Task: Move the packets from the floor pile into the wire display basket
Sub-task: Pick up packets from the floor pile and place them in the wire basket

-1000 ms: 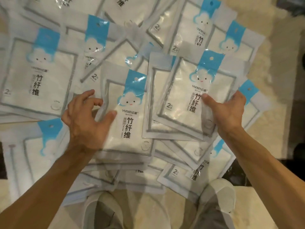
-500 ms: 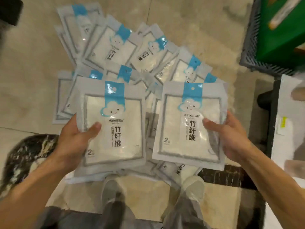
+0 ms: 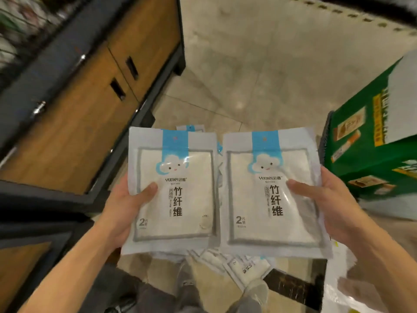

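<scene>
Fingers (image 3: 146, 190) hold packets (image 3: 173, 188) above tiled floor (image 3: 259, 64).

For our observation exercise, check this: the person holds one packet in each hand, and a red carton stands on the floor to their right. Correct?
Not quite. The carton is green, not red, as the head view shows. The rest holds: the left hand grips the left packet and the right hand grips the right packet.

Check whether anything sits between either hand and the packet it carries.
Nothing does. The left hand grips the left packet directly, thumb on its front; the right hand grips the right packet likewise.
</scene>
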